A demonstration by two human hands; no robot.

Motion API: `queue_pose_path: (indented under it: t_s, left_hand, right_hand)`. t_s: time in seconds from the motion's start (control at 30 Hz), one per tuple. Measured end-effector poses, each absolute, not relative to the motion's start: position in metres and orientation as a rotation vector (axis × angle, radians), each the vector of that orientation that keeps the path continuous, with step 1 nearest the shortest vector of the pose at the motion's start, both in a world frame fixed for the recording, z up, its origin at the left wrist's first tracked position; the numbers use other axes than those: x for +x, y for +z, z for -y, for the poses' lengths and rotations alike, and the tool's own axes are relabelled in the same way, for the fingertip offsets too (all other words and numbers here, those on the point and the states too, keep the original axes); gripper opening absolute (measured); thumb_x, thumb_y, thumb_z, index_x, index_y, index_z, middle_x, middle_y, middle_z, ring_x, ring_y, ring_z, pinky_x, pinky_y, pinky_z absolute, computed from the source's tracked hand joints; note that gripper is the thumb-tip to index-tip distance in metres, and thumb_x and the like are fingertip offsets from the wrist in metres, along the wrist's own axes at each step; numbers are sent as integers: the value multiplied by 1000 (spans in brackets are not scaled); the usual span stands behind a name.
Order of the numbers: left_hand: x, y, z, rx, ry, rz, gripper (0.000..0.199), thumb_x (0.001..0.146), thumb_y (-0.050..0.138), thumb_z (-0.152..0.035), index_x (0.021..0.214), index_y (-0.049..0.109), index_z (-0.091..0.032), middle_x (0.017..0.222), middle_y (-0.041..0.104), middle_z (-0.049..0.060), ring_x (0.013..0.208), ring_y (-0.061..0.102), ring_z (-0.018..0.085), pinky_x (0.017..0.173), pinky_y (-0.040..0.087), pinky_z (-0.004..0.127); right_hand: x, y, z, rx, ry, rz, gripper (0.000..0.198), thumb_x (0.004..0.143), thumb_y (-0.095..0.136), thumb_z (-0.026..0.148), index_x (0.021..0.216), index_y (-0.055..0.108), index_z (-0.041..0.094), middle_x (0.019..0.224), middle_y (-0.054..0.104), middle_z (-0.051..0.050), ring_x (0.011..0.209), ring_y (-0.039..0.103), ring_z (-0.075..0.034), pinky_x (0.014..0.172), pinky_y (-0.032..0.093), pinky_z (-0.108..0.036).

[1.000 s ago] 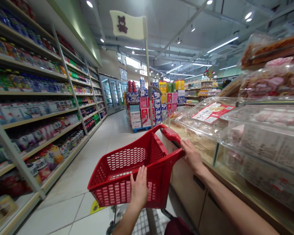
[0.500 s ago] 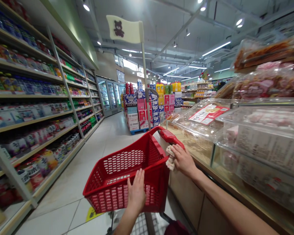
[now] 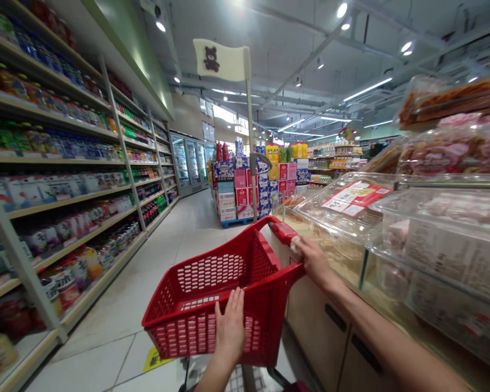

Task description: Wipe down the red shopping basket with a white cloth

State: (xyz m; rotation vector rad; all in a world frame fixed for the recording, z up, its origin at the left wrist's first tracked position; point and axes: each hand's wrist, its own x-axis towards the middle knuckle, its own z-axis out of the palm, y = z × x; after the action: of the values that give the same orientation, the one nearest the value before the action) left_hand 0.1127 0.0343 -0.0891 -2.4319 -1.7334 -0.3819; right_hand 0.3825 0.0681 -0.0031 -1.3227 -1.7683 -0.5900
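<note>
The red plastic basket of a shopping cart (image 3: 269, 310) is in front of me, with holes in its walls and nothing visible inside. My left hand (image 3: 231, 329) lies against the near side of the basket, its fingers stretched out by the rim. At the cart's right end, my right hand (image 3: 315, 262) is closed around a whitish crumpled cloth (image 3: 296, 245) and presses it on the red handle (image 3: 283, 231). Most of the cloth is hidden under the fingers. A pole with a cream bear flag (image 3: 228, 62) rises behind the handle.
A glass-topped counter (image 3: 363, 261) with clear packaged food stands close on the right. Drink shelves (image 3: 77, 193) line the left side. Stacked boxes (image 3: 245, 190) stand ahead on a blue pallet, with glass-door fridges (image 3: 190, 160) behind. A yellow floor sticker (image 3: 155, 359) lies below the cart.
My right hand has slid with the cloth along the handle, toward the right, and now covers more of the cloth. My left hand stays on the basket. The view has shifted slightly.
</note>
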Motion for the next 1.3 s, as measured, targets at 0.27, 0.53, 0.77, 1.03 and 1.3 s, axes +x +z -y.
queue_pose_path:
  t_s: [0.27, 0.53, 0.77, 1.03, 1.3]
  left_hand:
    - [110, -87, -29, -2441, -357, 1811, 81, 57, 32, 2, 134, 16, -17, 142, 17, 3, 131, 15, 18, 104, 17, 48]
    - [117, -80, -20, -2428, -337, 1845, 83, 54, 30, 5, 134, 17, -17, 143, 14, 2, 131, 14, 16, 104, 17, 48]
    - [120, -89, -20, -2423, -402, 1771, 83, 56, 30, 4, 134, 13, -20, 142, 16, 1, 131, 15, 19, 104, 16, 51]
    - [128, -94, -18, -2428, -449, 1754, 80, 58, 30, 2, 134, 14, -17, 142, 16, 2, 131, 15, 18, 104, 14, 53]
    - [135, -105, -18, -2434, -510, 1729, 81, 59, 32, 0, 135, 11, -17, 143, 16, 2, 131, 14, 20, 104, 12, 54]
  right_hand:
    - [382, -16, -44, -1204, -507, 1982, 36, 79, 36, 11, 101, 62, 21, 119, 54, -6, 115, 45, -19, 92, 42, -37]
    - [367, -23, -48, -1309, -579, 1824, 32, 81, 39, 15, 105, 60, 18, 116, 56, -12, 115, 45, -24, 90, 42, -45]
    - [357, -42, -35, -1191, -690, 1879, 40, 82, 35, 7, 113, 55, 22, 123, 51, -8, 122, 35, -22, 95, 37, -47]
    - [343, -54, -32, -1141, -685, 1910, 44, 83, 33, 7, 118, 50, 25, 125, 49, -4, 124, 33, -18, 98, 36, -43]
    - [356, -51, -27, -1219, -729, 1720, 48, 80, 30, 2, 121, 48, 20, 129, 44, -8, 126, 27, -21, 99, 31, -47]
